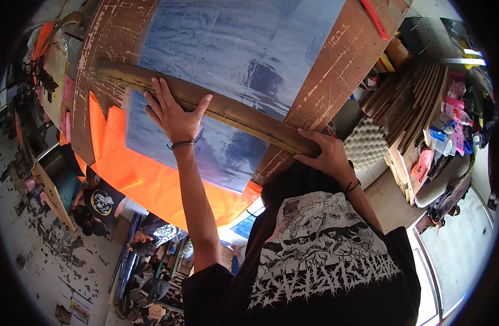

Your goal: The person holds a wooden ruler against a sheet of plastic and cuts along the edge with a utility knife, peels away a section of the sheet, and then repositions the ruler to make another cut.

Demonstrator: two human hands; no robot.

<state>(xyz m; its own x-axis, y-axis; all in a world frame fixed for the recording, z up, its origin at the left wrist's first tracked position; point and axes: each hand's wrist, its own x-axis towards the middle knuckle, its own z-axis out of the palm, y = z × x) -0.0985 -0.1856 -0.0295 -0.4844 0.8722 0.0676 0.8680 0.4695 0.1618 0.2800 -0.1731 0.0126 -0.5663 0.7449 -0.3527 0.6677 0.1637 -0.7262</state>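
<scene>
A long, narrow wooden bar [233, 111] lies slantwise across a shiny bluish plastic sheet [222, 41] on a worn brown table [328, 68]. My left hand [176, 117] is pressed on the bar with fingers spread and the thumb out to the right. At the bar's right end, my right hand [328, 155] grips it between thumb and fingers. Part of the plastic sheet shows on the near side of the bar. Under that part, a bright orange sheet [151, 176] hangs over the table's near edge.
A slim red object [375, 19] lies at the table's far right. Stacked wood strips [410, 103] and grey egg-crate foam [365, 144] are to the right. Two people, one in a dark shirt [103, 201], are at lower left near piled wood scraps [157, 282].
</scene>
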